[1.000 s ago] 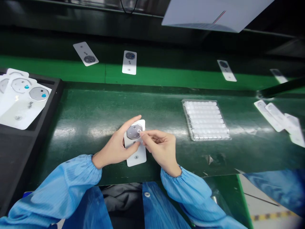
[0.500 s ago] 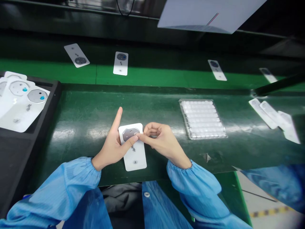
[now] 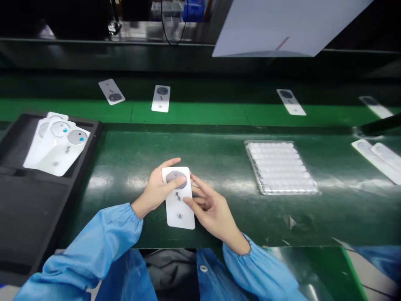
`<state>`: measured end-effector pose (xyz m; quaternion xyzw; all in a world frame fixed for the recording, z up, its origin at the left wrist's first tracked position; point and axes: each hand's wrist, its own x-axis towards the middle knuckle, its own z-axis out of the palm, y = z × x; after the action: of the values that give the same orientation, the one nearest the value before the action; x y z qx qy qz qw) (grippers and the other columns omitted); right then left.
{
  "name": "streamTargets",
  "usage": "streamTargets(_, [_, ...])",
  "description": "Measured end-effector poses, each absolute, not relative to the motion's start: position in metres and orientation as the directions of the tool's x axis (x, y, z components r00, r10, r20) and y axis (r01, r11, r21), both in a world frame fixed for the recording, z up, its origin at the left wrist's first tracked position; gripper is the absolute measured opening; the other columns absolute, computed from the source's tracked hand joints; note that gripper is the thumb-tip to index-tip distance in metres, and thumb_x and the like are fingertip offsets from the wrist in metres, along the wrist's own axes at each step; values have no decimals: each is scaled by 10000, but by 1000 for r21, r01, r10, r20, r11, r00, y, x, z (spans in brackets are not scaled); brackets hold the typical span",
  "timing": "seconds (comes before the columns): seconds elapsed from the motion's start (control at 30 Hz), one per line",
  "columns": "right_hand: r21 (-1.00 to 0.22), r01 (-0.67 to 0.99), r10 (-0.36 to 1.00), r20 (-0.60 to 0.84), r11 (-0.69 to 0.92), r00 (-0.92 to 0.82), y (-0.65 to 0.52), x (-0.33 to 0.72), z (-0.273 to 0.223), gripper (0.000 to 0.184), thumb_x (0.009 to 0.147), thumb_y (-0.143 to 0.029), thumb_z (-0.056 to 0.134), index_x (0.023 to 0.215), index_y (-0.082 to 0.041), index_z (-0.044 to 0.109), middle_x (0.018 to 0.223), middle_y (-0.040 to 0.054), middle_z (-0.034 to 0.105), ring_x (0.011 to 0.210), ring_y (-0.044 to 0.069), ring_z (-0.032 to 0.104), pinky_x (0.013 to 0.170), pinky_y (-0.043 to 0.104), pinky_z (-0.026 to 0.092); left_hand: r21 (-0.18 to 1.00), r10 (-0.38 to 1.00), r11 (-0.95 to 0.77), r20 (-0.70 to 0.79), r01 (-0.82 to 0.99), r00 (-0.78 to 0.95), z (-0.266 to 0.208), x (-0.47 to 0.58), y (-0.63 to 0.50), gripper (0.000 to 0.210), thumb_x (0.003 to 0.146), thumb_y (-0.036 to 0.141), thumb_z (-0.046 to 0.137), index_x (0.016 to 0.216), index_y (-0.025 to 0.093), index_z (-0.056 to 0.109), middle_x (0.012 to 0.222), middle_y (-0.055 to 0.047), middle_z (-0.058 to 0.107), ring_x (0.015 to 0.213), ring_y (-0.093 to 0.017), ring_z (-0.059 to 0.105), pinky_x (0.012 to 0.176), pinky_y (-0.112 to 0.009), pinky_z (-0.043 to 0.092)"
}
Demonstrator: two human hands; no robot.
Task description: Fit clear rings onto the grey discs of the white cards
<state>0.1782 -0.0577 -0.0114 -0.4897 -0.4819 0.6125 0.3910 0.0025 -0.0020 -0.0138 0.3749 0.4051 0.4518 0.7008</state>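
A white phone back cover [image 3: 184, 209] with rounded corners is held upright above the green bench. It has a grey round camera area near its top, dark lettering in the middle and a small mark lower down. My left hand [image 3: 153, 192] grips its left side, the thumb pressed across the grey area and the fingers behind. On the right edge, my right hand [image 3: 216, 213] is closed, thumb on the front face and other fingers beside and partly behind the cover. Whatever lies behind the cover is hidden.
At left, a black tray [image 3: 34, 209] holds several overlapping white covers [image 3: 46, 154]. A clear tray of white pieces [image 3: 278, 167] sits right of my hands. More covers lie on the bright green strip [image 3: 219, 113] behind and at far right. A white board [image 3: 266, 29] hangs above.
My right hand has left the camera area and moved down to the cover's right edge. My left thumb now lies over that area, and my raised left forefinger has come down. The view has shifted.
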Motion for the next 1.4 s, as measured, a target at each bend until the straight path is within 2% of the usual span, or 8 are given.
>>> streamTargets(0.13, [-999,27,989,-37,-34,-142,10,188,10,628,820,-353,812,1395,-207,608,1203,141,755,892,254,776,763,399,664,976,984,70,-34,-204,174,-6,-13,10,950,839,367,790,1587,232,221,1370,-165,647,1259,-264,634,1002,-388,551])
streamTargets(0.27, [-966,213,987,159,150,23,134,204,41,647,839,-281,772,1425,-110,560,1210,176,743,1023,291,746,844,418,634,993,995,-79,73,92,71,-10,-32,16,722,944,365,659,1550,237,287,1508,-177,523,1442,-244,472,1183,-459,410])
streamTargets(0.37, [-806,588,988,133,62,78,195,231,53,656,906,-263,690,1489,-60,470,1339,222,669,1125,286,708,928,420,596,972,995,-99,90,212,52,-16,-43,18,676,945,385,637,1523,219,326,1480,-190,539,1425,-263,497,1160,-479,444])
streamTargets(0.53, [-580,805,963,124,-124,238,154,341,47,279,934,-254,651,1184,-169,741,1263,132,730,1214,261,658,1075,346,471,900,991,-130,111,415,70,-22,-44,26,547,944,454,616,1424,222,494,1481,-158,557,1399,-316,522,1129,-538,473])
streamTargets(0.67, [-461,790,870,72,-405,488,71,433,35,200,911,-218,623,949,-122,794,1026,206,779,1138,351,687,1003,411,483,699,899,-422,239,577,367,-23,13,30,420,946,428,597,1296,199,637,1409,-139,632,1416,-345,493,1190,-585,380])
streamTargets(0.83, [-485,737,837,20,-470,547,36,475,11,208,885,-246,647,887,-119,813,942,161,798,966,286,736,874,317,518,624,701,-625,184,469,689,-23,143,41,582,976,341,514,1501,96,456,1560,-203,469,1488,-319,405,1255,-562,253])
streamTargets(1.07, [-587,677,837,-1,-444,547,41,487,-7,211,833,-240,698,928,-81,799,884,135,797,734,181,702,704,248,520,616,780,-568,192,546,595,-26,217,51,632,986,363,475,1508,11,418,1581,-269,399,1529,-346,315,1272,-556,177])
streamTargets(1.4, [-659,621,844,-43,-426,534,43,496,-22,134,817,-187,641,775,-136,758,740,51,761,639,151,630,599,223,470,718,836,-483,207,502,508,-33,213,48,640,982,330,470,1558,76,360,1628,-192,356,1546,-289,287,1278,-519,220])
